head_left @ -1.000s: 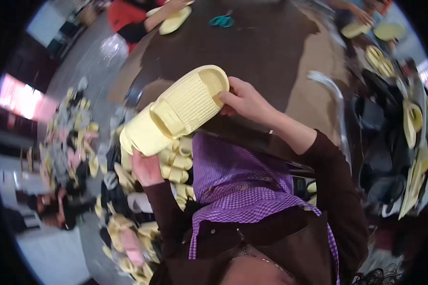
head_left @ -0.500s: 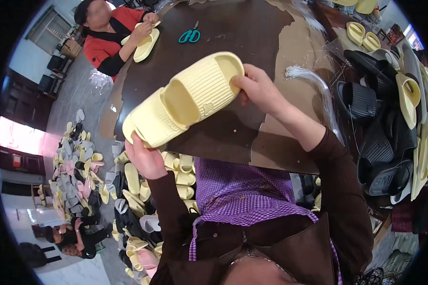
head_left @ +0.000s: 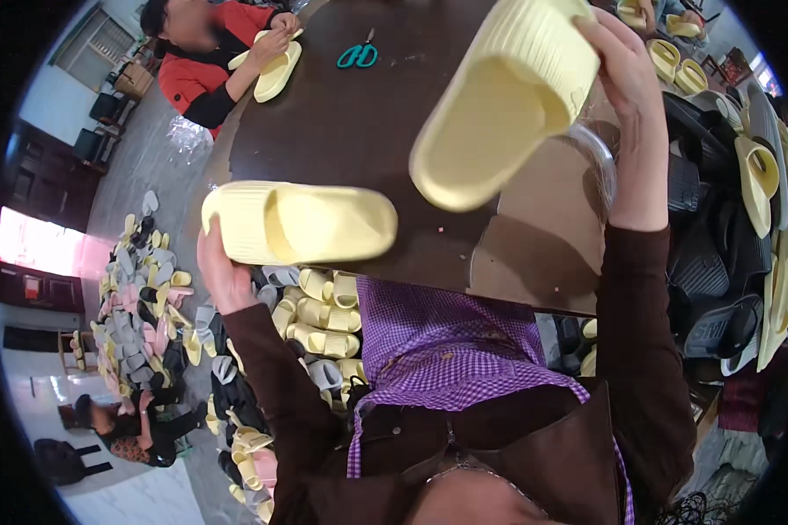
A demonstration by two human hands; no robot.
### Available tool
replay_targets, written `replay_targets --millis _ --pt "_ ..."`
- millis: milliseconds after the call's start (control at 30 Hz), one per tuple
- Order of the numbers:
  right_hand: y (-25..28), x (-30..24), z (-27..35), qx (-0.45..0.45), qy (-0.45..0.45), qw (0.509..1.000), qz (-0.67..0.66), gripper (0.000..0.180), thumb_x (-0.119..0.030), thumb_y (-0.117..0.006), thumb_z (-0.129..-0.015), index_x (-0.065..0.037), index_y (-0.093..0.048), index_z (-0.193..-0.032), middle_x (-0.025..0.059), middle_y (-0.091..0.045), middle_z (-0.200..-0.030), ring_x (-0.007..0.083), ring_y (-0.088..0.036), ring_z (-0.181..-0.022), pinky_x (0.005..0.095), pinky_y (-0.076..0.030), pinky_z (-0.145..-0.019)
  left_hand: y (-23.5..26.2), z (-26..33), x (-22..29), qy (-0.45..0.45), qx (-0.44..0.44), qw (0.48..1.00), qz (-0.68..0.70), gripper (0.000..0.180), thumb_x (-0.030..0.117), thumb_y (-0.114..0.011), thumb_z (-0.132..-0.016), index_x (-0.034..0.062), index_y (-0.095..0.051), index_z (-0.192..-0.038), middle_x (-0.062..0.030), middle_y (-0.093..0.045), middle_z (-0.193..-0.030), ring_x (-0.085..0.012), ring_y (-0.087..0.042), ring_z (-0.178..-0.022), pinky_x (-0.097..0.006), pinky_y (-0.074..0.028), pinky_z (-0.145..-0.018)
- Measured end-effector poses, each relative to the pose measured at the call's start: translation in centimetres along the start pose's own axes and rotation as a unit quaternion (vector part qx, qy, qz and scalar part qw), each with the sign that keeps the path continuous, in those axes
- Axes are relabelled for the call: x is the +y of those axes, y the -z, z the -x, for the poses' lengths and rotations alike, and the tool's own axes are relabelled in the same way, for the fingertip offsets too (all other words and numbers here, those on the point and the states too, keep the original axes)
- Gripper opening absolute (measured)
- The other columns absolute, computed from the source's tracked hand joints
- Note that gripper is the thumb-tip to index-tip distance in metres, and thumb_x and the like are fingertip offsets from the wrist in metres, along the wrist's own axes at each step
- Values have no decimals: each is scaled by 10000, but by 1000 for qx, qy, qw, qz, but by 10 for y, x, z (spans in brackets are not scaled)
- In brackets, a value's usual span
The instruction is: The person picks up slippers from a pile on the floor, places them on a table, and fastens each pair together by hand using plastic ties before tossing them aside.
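Observation:
My left hand (head_left: 221, 273) grips the heel end of a pale yellow slide sandal (head_left: 299, 223), held level over the near edge of the dark brown table (head_left: 368, 131). My right hand (head_left: 626, 83) holds a second pale yellow slide sandal (head_left: 499, 105) raised high and tilted, its footbed and strap opening facing me. The two sandals are apart from each other. A purple checked apron covers my lap below them.
Green-handled scissors (head_left: 357, 56) lie far on the table. A person in red (head_left: 206, 61) at the far left handles yellow sandals (head_left: 276, 66). Heaps of yellow, grey and pink sandals (head_left: 140, 306) cover the floor at left; dark sandals (head_left: 718, 262) are stacked at right.
The two sandals were held together as one pair in both hands; now they are separated, the right hand lifting one up and right, the left keeping the other low.

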State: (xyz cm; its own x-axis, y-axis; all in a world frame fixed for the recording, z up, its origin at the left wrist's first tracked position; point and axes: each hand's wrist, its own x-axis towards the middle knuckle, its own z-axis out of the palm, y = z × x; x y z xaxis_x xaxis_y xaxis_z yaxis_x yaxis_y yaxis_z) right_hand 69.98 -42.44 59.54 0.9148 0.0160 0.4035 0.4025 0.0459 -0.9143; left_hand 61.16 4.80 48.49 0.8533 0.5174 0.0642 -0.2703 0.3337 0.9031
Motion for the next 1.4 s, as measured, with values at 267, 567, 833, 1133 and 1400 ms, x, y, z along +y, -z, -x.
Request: replay_targets --millis 267,567,833,1133,1400 --pt "-110 91 -27 -50 133 952 270 292 -250 -613 -788 -22 -651 -967 129 -667 -855 264 -635 -790 367 -501 -712 -67 -58 -57 12 -193 965 -176 293 186 -548 -909 -41 -555 -1094 -111 -590 -1071 -173 -580 -949 -285 -458 -838" --pt "-79 99 56 -175 -11 888 424 228 -154 -578 -797 -44 -636 -988 150 -645 -903 302 -614 -881 372 -490 -774 -72 1 -87 -210 -165 891 -366 292 118 -543 -886 -45 -533 -1127 -145 -564 -1094 -209 -543 -1015 -322 -432 -877" --pt "35 110 97 77 -110 768 627 193 -173 -566 -811 -26 -639 -912 196 -623 -921 350 -599 -905 431 -477 -781 -109 86 -65 -317 -286 821 -378 246 35 -545 -848 -31 -539 -1085 -172 -560 -1062 -294 -552 -977 -360 -447 -842" --pt "45 142 103 102 -183 693 690 217 -174 -535 -829 9 -607 -921 220 -588 -1011 401 -585 -914 460 -478 -801 -132 128 -73 -304 -410 799 -317 243 6 -565 -819 -35 -540 -1058 -182 -555 -1041 -340 -550 -964 -397 -450 -831" --pt "55 158 108 124 -171 709 673 196 -175 -532 -838 -2 -597 -905 222 -579 -1039 401 -579 -925 462 -475 -801 -156 144 -74 -307 -461 774 -307 203 25 -570 -823 -25 -551 -1019 -178 -571 -1000 -319 -577 -919 -343 -465 -801"
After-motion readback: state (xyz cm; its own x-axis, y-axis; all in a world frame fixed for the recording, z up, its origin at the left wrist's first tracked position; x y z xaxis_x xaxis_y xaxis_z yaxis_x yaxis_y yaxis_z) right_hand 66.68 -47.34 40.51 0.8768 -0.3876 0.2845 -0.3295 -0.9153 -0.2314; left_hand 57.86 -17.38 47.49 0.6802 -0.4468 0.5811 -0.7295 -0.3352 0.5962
